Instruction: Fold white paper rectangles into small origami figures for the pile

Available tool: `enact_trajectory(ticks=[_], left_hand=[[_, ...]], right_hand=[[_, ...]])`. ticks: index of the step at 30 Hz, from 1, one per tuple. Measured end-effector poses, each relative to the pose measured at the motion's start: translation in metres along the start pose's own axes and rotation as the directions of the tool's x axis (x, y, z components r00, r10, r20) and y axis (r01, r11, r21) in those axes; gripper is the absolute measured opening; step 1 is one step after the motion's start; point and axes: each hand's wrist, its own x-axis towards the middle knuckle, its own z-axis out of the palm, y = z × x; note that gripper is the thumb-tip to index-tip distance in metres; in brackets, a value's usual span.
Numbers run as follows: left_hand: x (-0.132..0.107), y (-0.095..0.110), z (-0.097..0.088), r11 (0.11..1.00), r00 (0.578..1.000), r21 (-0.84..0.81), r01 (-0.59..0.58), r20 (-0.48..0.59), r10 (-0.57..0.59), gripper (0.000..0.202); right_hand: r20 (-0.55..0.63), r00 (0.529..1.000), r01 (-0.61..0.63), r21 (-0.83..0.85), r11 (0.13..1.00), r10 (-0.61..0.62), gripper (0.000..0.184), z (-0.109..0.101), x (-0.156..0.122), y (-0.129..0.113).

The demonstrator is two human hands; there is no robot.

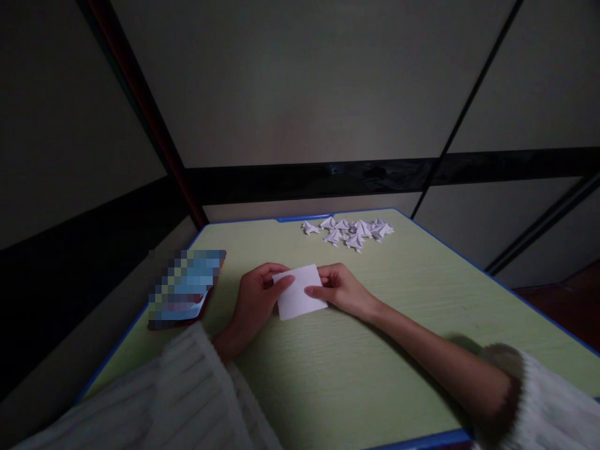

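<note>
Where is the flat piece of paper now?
In the head view, the flat paper is just below centre, held between the left hand and the right hand.

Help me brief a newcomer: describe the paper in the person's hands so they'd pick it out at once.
Find the pale green, blue-edged table. Over its middle, both hands hold one white paper. It is plain and four-sided, unlike the spiky folded pieces farther back.

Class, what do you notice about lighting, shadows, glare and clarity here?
In the head view: dim light, the paper standing out pale; soft shadow along the right forearm; faint glare on the black band; blocky pixelation over the flat object at left.
</note>
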Motion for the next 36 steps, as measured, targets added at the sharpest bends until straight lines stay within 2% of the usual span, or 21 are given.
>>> enact_trajectory(ticks=[2,5,10,14,20,23,26,29,32,34,36], left_hand=[[0.000,0.001,0.000,0.999,1.000,-0.041,0.020,0.012,-0.020,0.019],[0.000,0.002,0.000,0.998,0.998,-0.045,0.046,0.037,-0.044,0.017],[-0.002,0.006,0.002,0.999,0.996,0.001,0.053,0.065,-0.053,0.020],[-0.003,0.006,0.002,0.998,0.996,0.041,0.036,0.076,-0.039,0.025],[0.000,0.000,0.000,1.000,1.000,0.010,-0.011,0.029,0.010,0.026],[0.000,-0.001,0.000,1.000,0.998,-0.005,-0.009,0.056,0.009,0.026],[-0.001,0.000,0.001,0.999,0.994,-0.014,0.032,0.105,-0.030,0.023],[-0.002,0.000,0.002,0.998,0.992,-0.007,0.058,0.116,-0.056,0.021],[-0.004,0.001,0.002,0.996,0.992,-0.024,0.081,0.102,-0.078,0.019],[-0.005,0.001,0.003,0.994,0.993,-0.059,0.087,0.089,-0.082,0.019],[-0.005,0.001,0.004,0.990,0.993,-0.102,0.094,0.088,-0.085,0.019]], right_hand=[[-0.035,0.999,0.014,0.043,0.999,-0.012,0.021,0.000,0.000,0.001],[-0.152,0.987,0.056,0.084,0.995,-0.043,0.022,-0.002,0.002,0.002],[-0.283,0.954,0.118,0.057,0.991,-0.098,0.021,-0.004,0.004,0.005],[-0.294,0.948,0.132,0.026,0.991,-0.119,0.023,-0.002,0.004,0.005],[-0.208,0.974,0.094,0.000,0.996,-0.092,0.025,0.002,0.003,0.007],[-0.249,0.960,0.116,-0.044,0.992,-0.124,0.023,0.002,0.002,0.006],[-0.315,0.928,0.160,-0.144,0.977,-0.198,0.021,0.002,0.000,0.004],[-0.341,0.878,0.216,-0.346,0.913,-0.337,0.020,0.003,-0.003,0.002],[-0.315,0.812,0.264,-0.552,0.791,-0.491,0.020,0.005,-0.008,0.002],[-0.241,0.771,0.321,-0.653,0.686,-0.590,0.020,0.007,-0.011,0.002],[-0.092,0.732,0.405,-0.738,0.540,-0.675,0.024,0.007,-0.014,0.003]])
